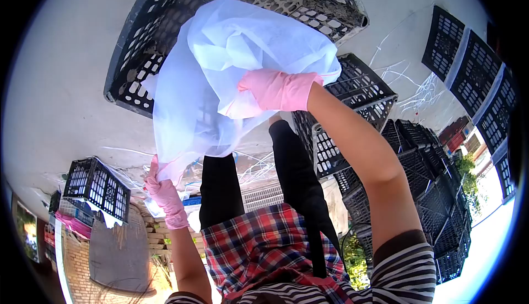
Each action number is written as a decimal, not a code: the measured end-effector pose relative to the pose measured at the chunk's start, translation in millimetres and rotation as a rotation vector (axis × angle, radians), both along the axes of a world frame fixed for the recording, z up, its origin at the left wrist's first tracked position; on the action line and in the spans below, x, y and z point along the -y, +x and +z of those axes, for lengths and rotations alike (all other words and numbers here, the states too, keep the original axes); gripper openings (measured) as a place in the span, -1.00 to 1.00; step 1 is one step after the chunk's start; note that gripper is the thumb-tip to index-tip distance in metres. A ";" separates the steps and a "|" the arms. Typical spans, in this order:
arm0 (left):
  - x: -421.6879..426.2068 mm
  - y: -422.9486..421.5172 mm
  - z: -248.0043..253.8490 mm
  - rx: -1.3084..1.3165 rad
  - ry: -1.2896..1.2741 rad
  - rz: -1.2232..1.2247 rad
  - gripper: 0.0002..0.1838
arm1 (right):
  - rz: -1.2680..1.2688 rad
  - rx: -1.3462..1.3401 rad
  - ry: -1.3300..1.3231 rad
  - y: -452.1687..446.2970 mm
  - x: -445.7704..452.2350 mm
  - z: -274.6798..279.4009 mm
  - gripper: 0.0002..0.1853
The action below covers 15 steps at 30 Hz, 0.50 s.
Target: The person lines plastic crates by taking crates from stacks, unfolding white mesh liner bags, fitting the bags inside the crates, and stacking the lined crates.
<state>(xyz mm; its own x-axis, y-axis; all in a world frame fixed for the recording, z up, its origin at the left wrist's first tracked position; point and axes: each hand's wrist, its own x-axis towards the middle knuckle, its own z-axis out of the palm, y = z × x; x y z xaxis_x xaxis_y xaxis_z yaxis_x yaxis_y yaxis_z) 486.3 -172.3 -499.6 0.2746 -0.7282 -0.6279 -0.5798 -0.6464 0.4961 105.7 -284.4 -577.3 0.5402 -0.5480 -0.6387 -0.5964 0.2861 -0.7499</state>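
A translucent white plastic bag (182, 100) hangs loosely spread between my gloved hands, in front of a large black slatted crate (138, 34) and covering part of it. My left hand (164, 194), in a pink glove, pinches the lower left edge of the bag. Higher up and to the right, my right hand (278, 90), also pink-gloved, is closed on the bag's gathered film near its rim. Some of its fingers are hidden by the plastic folds. Bunched film stands up above the right hand.
More black crates (358, 92) stand right of the bag, with a tall stack (424, 188) farther right. Another crate (98, 188) is at the left. Thin white strings (424, 92) lie tangled on the grey floor (71, 89). Crate panels (468, 67) stand at the far right.
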 end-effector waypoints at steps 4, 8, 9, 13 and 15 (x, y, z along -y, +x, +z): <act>-11.6 -3.1 1.8 -0.131 -0.078 0.366 -0.59 | -0.262 -0.414 -0.396 -37.2 30.9 23.1 -0.83; -8.3 -12.9 10.9 -0.115 0.000 0.388 -0.56 | -0.253 -0.531 -0.435 1.2 8.1 54.1 -0.84; -8.6 -7.7 8.8 -0.168 -0.005 0.356 -0.57 | -0.268 -0.523 -0.439 2.4 -0.3 50.7 -0.84; 22.4 5.9 15.0 -0.131 0.015 0.285 -0.59 | -0.145 -0.086 0.178 -43.8 -8.4 46.2 -0.52; 54.3 -8.6 24.2 -0.182 -0.092 0.333 -0.70 | -0.158 -0.043 0.206 -95.4 30.0 75.7 -0.42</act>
